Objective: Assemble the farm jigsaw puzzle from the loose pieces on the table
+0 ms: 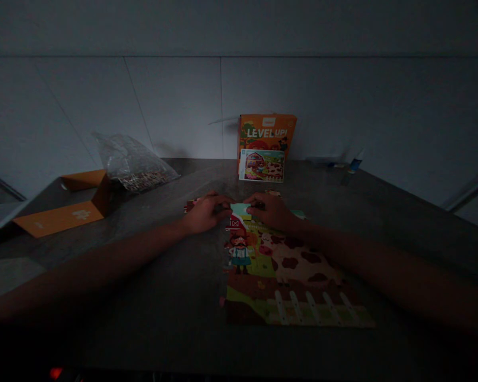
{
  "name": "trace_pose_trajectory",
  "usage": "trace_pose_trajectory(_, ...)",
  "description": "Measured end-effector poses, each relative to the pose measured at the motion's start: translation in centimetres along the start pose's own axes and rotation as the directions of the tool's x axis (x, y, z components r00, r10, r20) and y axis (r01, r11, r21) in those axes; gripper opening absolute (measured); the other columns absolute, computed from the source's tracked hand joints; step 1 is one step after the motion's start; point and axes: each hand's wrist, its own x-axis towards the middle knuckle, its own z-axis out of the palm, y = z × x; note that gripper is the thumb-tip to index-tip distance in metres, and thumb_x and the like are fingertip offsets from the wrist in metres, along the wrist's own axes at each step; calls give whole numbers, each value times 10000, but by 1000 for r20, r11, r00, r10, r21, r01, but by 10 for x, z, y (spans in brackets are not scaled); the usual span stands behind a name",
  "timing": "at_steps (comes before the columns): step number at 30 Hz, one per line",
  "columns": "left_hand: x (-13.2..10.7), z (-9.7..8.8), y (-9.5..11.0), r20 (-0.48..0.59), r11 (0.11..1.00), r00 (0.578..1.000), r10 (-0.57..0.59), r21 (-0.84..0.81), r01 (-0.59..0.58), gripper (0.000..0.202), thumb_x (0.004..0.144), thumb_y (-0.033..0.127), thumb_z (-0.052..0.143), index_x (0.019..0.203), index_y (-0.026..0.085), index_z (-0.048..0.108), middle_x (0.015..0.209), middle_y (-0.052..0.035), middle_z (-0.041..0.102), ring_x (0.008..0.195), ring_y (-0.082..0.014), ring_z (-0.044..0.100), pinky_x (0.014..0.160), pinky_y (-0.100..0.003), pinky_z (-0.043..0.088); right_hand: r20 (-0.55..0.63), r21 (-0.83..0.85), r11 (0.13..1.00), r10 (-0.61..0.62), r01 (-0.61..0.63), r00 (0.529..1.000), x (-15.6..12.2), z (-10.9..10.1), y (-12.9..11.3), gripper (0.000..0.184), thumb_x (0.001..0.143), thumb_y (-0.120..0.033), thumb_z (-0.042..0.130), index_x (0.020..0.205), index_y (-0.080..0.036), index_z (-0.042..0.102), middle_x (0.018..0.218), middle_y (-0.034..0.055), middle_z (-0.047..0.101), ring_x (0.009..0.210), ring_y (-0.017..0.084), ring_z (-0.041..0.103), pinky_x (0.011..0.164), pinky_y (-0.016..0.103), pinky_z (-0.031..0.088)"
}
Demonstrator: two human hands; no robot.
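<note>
A farm jigsaw puzzle lies flat on the grey table, showing a spotted cow, a farmer and a white fence. At its far left edge is a pale green-blue puzzle piece, just above the red barn part. My left hand has its curled fingers at the piece's left edge. From the other side, my right hand grips it with thumb and fingers bent. Loose pieces lie partly hidden behind my left hand, and another loose piece lies beyond my right hand.
An orange "LEVEL UP!" box stands near the wall, a farm picture card leaning on it. To the left are a clear bag of pieces and an opened orange box. A small blue-and-white tube stands at back right.
</note>
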Motion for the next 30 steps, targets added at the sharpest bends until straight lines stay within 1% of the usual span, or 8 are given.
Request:
trace_pose_trajectory(4,0,1,-1,35,988,990,136,70,-139,181,926,222,566,1043,188,700,975,-50,732,929,-207,624,890,-371,464,22,-61,998,16,-15,1000,1,1,2,199,798,-175,670,983,-146,739,901,73,746,800,181,667,749,295,485)
trace_pose_trajectory(6,0,1,1,52,973,980,195,114,-199,186,941,207,534,1015,184,703,966,-54,728,924,-204,632,911,-385,445,22,-102,995,6,-4,1000,1,1,4,193,796,-184,678,975,-151,743,912,76,746,816,189,668,759,303,485)
trace_pose_trajectory(9,0,-1,4,70,958,970,231,155,-239,202,922,163,518,992,181,707,917,-54,709,900,-203,632,911,-392,434,35,-156,987,-39,44,999,2,2,7,144,795,-189,689,923,-164,751,908,69,746,828,192,662,775,311,478)
trace_pose_trajectory(12,0,-2,6,95,955,969,228,172,-242,219,888,145,517,983,182,711,904,-54,694,895,-205,622,920,-397,427,55,-172,981,-76,84,996,3,2,9,103,800,-187,688,877,-170,754,879,63,745,821,190,659,783,313,473)
trace_pose_trajectory(14,0,-3,7,104,954,970,220,186,-237,215,882,162,519,966,183,716,902,-58,690,905,-211,615,934,-405,419,62,-170,981,-82,91,995,3,3,9,104,804,-183,684,878,-168,755,878,64,746,820,189,660,783,311,473)
trace_pose_trajectory(17,-1,-3,7,103,956,973,205,194,-221,201,896,220,533,928,179,726,910,-68,685,921,-218,608,938,-407,414,67,-175,980,-83,94,994,2,2,8,112,805,-173,677,881,-155,757,883,73,748,833,196,661,793,316,470)
trace_pose_trajectory(22,-1,-4,9,106,964,978,180,180,-197,198,903,310,589,936,183,737,918,-75,678,938,-229,605,934,-404,416,78,-156,979,-120,131,990,0,2,6,137,811,-216,672,904,-159,755,913,82,744,865,214,661,820,338,472)
trace_pose_trajectory(30,-2,-4,6,104,967,979,177,167,-193,193,916,302,582,961,210,746,961,-71,674,964,-229,579,905,-391,430,100,-152,975,-146,160,984,0,2,9,144,816,-219,669,924,-160,742,934,86,726,887,216,646,844,352,468)
